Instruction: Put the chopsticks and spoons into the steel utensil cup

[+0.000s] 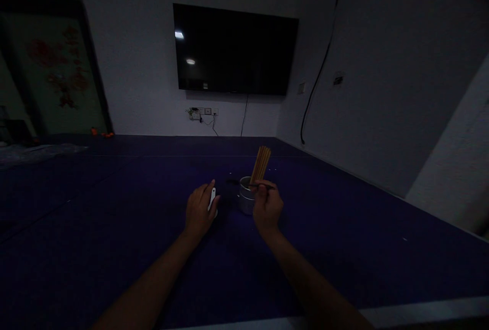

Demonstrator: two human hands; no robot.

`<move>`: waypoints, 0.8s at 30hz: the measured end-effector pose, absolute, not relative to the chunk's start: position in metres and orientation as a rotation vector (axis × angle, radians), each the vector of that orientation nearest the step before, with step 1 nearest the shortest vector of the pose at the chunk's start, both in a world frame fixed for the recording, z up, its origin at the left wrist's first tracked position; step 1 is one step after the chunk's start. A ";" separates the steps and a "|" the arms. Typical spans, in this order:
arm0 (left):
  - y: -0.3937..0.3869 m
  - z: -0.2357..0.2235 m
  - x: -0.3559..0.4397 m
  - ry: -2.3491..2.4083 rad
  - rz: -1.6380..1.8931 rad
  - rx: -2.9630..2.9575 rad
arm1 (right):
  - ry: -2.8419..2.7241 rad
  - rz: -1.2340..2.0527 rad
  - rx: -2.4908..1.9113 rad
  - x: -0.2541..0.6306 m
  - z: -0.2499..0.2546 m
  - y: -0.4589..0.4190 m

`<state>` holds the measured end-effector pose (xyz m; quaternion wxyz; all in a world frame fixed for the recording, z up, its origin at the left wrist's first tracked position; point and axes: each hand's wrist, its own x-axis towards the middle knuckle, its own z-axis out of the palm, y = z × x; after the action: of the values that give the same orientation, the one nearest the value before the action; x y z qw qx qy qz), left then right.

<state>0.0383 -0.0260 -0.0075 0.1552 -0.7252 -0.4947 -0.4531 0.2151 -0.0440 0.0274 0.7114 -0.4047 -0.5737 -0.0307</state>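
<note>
My left hand (198, 210) is low over the blue floor covering, its fingers and thumb closed around a white utensil (213, 195) with a small hole at the end of its handle; the palm hides part of it. Pinched between thumb and fingers of my right hand (268, 207) is a dark, thin-handled spoon (250, 185), held almost level across the top of a grey metal pot (246, 203). A bundle of wooden chopsticks (261, 163) stands tilted in the pot, leaning to the right just behind my right hand.
Blue covering (153, 269) spreads to the walls. Small white scraps (405, 239) lie scattered on it. Clear plastic sheeting (42, 152) and small orange things (107, 135) lie far left. A television (235, 50) hangs above wall sockets (206, 111); a black cable (321, 70) runs down the right wall.
</note>
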 end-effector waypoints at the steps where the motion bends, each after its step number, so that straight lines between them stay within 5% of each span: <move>1: -0.026 -0.007 0.039 -1.427 -1.315 -2.075 | -1.184 -0.094 -0.921 0.223 0.032 -0.042; 24: -0.020 -0.014 0.039 -1.370 -1.340 -2.158 | -1.335 -0.160 -1.300 0.264 0.030 -0.006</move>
<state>0.0387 -0.0204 -0.0142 0.1273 -0.7417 -0.4708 -0.4605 0.2638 -0.0064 0.0304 0.5935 -0.5594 -0.5745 -0.0687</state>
